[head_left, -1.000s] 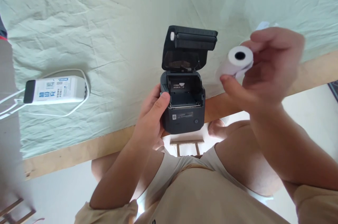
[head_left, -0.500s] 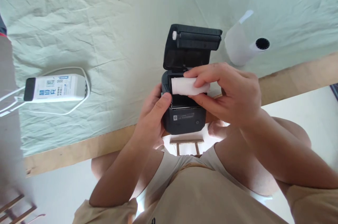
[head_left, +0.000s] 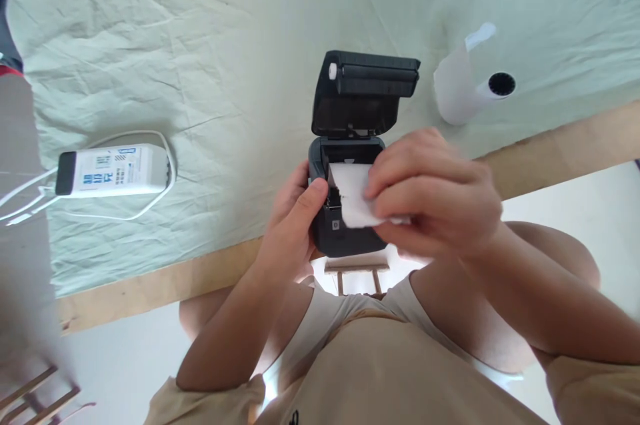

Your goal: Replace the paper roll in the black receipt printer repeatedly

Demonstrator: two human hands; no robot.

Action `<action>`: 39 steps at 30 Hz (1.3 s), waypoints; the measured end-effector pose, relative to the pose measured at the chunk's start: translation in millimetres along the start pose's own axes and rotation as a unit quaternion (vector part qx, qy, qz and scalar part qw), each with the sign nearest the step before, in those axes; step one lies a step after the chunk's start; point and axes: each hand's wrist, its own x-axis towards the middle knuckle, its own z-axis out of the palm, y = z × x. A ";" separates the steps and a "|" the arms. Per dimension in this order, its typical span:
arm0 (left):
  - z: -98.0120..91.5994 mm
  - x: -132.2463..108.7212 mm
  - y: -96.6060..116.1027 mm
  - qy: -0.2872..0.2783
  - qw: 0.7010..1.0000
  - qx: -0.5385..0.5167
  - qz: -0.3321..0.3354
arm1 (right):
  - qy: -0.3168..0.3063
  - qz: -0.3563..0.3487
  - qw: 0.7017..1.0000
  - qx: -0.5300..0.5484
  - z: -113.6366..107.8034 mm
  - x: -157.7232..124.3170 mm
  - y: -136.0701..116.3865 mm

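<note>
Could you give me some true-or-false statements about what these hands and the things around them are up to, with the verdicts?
1. The left hand holds a dark device. True.
2. The device is closed up. False: its lid stands open.
3. The right hand grasps white paper. True.
4. Nothing lies to the left of the device. False: a white box lies there.
5. A white roll lies on the green cloth. True.

Tan tee (head_left: 375, 371) w/ short slvs (head_left: 213, 401) + sm. dk mark (head_left: 294, 417), off-wht shorts (head_left: 299, 331)
</note>
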 end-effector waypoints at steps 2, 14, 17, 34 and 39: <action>-2.1 -0.1 -0.1 -0.029 1.000 0.001 -0.003 | -0.029 -0.028 0.999 -0.003 2.4 -4.0 -4.1; -10.7 2.5 -4.1 -0.061 0.991 0.112 0.043 | 0.064 0.173 0.983 0.019 -5.3 -12.6 23.2; -12.4 4.0 -5.5 -0.052 0.991 0.122 0.034 | 0.085 0.189 0.977 0.042 -8.4 -16.1 16.6; 6.8 -7.8 12.1 -0.002 0.997 0.036 -0.061 | -0.118 0.239 0.960 0.084 -5.2 -13.3 23.7; 6.3 -4.5 10.6 -0.012 0.997 0.021 -0.071 | -0.099 0.248 0.960 0.081 -1.6 -16.6 24.0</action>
